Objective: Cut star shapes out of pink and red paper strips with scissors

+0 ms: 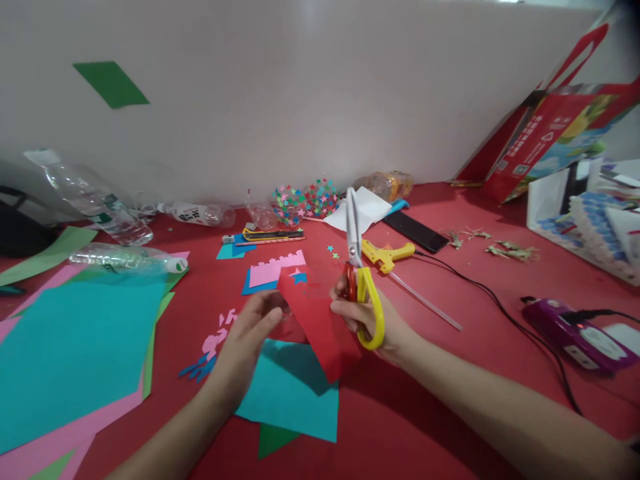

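Note:
A red paper piece (320, 327) is tilted between my hands, above a turquoise sheet (295, 393). My left hand (257, 327) is at its left edge, fingers curled, fingertips partly hidden; whether they grip the paper is unclear. My right hand (365, 317) is closed round the scissors (369, 307), whose red and yellow handles sit in the palm and whose blades point up, and its fingertips are at the paper's right side. Behind the red paper lie a scalloped pink strip (275, 268) and blue paper (254, 285). Pink and blue scraps (213, 343) lie left of my left hand.
Large coloured sheets (95, 340) and plastic bottles (95, 200) cover the left side. A cutter (275, 235) and star confetti (305, 201) lie behind. To the right are a glue gun (390, 253), phone (416, 230), purple power strip (580, 333), cables and a red bag (545, 133).

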Motion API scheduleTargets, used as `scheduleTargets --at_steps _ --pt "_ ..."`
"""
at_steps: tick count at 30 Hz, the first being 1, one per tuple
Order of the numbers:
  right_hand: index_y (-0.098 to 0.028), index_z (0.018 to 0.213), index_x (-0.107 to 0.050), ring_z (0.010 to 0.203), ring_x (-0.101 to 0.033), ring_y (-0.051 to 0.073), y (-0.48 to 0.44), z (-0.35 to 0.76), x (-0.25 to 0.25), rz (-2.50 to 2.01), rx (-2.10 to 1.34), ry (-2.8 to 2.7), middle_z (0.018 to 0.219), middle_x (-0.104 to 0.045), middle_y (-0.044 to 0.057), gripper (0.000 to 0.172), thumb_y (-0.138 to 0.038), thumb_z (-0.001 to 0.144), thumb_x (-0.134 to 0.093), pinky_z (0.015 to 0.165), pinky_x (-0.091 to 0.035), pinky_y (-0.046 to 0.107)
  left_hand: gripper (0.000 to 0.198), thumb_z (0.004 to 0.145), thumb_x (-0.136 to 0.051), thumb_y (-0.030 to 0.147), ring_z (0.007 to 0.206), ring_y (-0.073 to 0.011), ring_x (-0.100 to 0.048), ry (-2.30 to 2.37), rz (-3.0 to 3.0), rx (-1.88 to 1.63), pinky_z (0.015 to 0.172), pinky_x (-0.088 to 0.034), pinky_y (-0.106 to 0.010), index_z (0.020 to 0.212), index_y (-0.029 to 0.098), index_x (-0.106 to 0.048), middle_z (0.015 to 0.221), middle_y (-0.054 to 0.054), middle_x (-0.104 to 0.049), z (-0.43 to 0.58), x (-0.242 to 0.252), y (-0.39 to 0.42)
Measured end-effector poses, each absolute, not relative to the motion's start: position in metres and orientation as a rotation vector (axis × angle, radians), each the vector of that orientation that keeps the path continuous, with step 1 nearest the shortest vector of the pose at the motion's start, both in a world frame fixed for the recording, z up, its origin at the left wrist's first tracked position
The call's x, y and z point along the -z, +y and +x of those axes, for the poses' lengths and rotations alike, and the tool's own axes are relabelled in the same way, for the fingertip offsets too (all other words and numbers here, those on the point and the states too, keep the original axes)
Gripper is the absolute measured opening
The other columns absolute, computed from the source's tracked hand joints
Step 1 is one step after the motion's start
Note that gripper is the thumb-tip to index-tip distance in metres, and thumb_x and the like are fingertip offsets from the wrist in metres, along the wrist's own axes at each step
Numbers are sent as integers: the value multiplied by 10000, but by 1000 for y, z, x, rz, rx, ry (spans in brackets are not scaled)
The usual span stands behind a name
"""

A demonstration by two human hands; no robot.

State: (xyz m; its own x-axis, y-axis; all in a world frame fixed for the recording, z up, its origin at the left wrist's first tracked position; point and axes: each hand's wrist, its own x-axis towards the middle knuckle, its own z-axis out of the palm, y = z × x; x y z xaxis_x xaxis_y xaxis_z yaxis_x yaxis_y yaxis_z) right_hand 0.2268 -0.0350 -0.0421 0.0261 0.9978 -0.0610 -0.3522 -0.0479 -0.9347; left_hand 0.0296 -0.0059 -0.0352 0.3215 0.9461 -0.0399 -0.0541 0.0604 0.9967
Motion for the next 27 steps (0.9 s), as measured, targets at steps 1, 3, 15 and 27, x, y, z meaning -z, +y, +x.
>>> scheduleTargets --at_steps 1,3,15,27 --pt "-216 846 -460 376 -388 25 -36 224 44 -951 -1352 -849 707 -551 -81 301 -228 670 -703 365 -284 165 306 837 -601 323 1066 -294 -622 881 1163 -846 900 -481 -417 1107 183 -628 1095 -121 -691 33 38 -8" --pt "-221 858 -455 381 -438 35 -39 219 48 -918 -1350 -805 687 -553 -85 324 -222 671 -719 371 -319 160 329 819 -640 303 1022 -287 -653 800 1029 -693 883 -492 -403 1120 173 -641 1072 -119 -717 41 41 -13" --pt "-206 714 -435 500 -365 89 -43 240 43 -1334 -1158 -1381 587 -396 -71 402 -526 789 -666 467 -300 219 247 801 -668 332 625 -227 -717 877 859 -964 550 -570 -321 1016 212 -649 781 -33 -758 42 21 -14" --pt "-195 698 -419 597 -311 116 -50 243 23 -1527 -1271 -1836 647 -364 -36 481 -641 846 -518 505 -266 235 226 827 -624 279 767 -239 -729 1052 1024 -1169 620 -585 -317 1043 220 -650 853 -24 -765 19 -4 -8"
